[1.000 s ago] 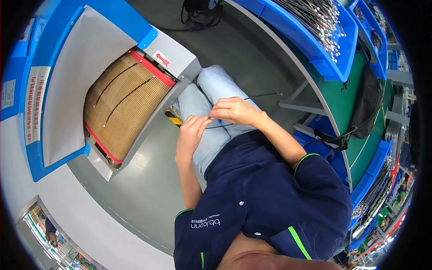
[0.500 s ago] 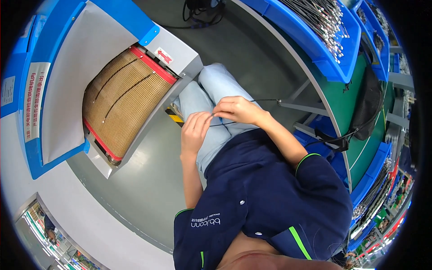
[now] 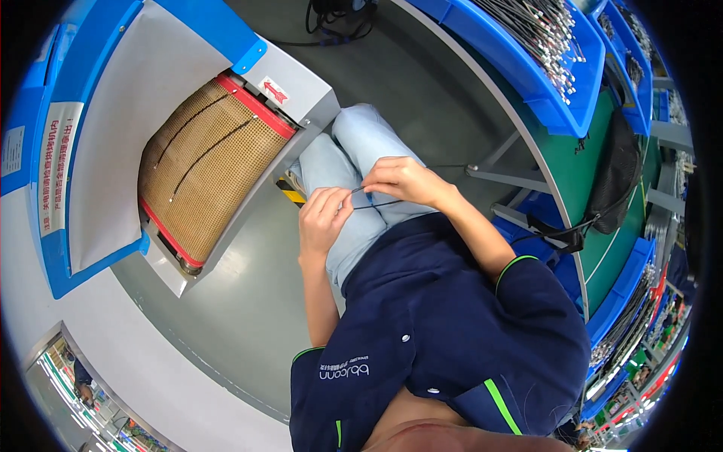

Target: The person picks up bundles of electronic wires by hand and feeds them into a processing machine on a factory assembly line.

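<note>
Over my lap, a thin black cable (image 3: pixel 382 203) is pinched in both hands. The fingertips of my left hand (image 3: pixel 324 220) are closed on one part of it. My right hand (image 3: pixel 405 182), a little farther right, grips it between thumb and fingers. A short dark stretch shows in the small gap between the hands, while another part crosses my light trousers below the right hand. The cable's ends are too small to make out. Left of my knees, two more black cables (image 3: pixel 213 153) lie apart on a tan mesh conveyor belt (image 3: pixel 245 162).
The belt belongs to a blue and white machine (image 3: pixel 113 135) at my left. To my right curves a green-topped bench (image 3: pixel 614 264) with blue trays (image 3: pixel 576 105) full of cables and a black pouch (image 3: pixel 619 177). A metal bench support (image 3: pixel 508 178) stands near my right knee.
Both cables on the belt have crept slightly left, toward the machine's hood. My hands have drawn a little apart, widening the gap where the held cable shows.
</note>
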Available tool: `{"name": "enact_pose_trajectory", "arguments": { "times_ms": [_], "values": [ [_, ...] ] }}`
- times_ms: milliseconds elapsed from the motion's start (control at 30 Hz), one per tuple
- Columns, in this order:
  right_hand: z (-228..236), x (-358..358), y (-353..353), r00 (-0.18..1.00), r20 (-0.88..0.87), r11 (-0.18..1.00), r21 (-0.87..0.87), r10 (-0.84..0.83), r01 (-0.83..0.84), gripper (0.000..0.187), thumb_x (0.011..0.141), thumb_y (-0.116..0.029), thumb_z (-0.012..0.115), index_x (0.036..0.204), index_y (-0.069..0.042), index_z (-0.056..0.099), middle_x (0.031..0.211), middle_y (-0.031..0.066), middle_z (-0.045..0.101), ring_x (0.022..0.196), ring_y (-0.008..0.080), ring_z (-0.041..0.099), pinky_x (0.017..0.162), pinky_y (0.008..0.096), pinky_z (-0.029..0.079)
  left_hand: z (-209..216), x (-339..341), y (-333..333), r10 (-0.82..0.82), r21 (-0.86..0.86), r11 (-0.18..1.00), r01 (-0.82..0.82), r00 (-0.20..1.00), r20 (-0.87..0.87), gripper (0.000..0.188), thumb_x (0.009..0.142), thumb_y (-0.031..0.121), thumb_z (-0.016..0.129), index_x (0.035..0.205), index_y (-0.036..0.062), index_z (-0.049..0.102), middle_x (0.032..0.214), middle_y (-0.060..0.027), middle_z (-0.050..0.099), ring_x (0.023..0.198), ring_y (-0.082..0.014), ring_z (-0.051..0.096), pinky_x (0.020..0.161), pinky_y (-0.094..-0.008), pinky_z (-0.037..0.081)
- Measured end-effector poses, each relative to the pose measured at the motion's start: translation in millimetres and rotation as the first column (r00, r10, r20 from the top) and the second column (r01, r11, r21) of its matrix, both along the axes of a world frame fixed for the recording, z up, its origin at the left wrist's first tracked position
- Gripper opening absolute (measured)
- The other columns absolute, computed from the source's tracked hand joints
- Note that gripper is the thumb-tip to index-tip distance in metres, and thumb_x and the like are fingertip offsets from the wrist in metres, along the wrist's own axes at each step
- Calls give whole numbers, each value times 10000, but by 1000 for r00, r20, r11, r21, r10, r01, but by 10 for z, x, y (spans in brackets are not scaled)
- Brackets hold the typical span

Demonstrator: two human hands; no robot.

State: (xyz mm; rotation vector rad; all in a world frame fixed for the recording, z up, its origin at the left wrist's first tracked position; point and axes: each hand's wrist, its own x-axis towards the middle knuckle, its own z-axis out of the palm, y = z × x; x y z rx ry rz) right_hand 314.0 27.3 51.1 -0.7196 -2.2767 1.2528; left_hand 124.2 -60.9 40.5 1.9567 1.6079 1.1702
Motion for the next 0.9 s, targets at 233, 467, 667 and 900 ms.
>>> {"name": "enact_pose_trajectory", "arguments": {
  "times_ms": [233, 467, 667, 900],
  "values": [
    [-81, 31, -25, 1000, 6, 999, -35, 23, -23, 143, 778, -71, 688, 916, -36, 678, 795, 84, 634, 745, 231, 613, 683, 323, 500, 1, -14, 19, -47, -41, 998, 46, 999, -25, 188, 651, -41, 714, 800, 33, 628, 785, -67, 641, 728, -221, 617, 640, -315, 491],
    [-79, 370, 231, 988, 151, 985, 174, -31, 4, 192, 770, -89, 687, 962, -86, 705, 774, 36, 636, 762, 205, 584, 686, 331, 492, -108, -392, -147, 103, -91, 989, -117, 985, -140, 174, 663, 3, 718, 802, 53, 628, 794, -45, 641, 751, -208, 613, 653, -322, 495],
    [27, 523, 305, 959, 246, 986, 121, -139, 112, 129, 758, -122, 712, 872, -65, 693, 806, 61, 656, 735, 206, 596, 649, 331, 498, -132, -534, -250, 162, -119, 977, -175, 980, -112, 170, 675, -42, 701, 810, 30, 627, 799, -60, 647, 746, -209, 603, 668, -304, 480],
    [-15, 343, 218, 983, 155, 995, 54, -96, 88, 123, 763, -116, 707, 876, -73, 684, 797, 64, 654, 751, 222, 624, 660, 331, 500, -93, -449, -224, 136, -104, 983, -150, 983, -123, 178, 648, -26, 715, 790, 41, 629, 796, -52, 644, 760, -213, 616, 659, -322, 497]
  ]
}}
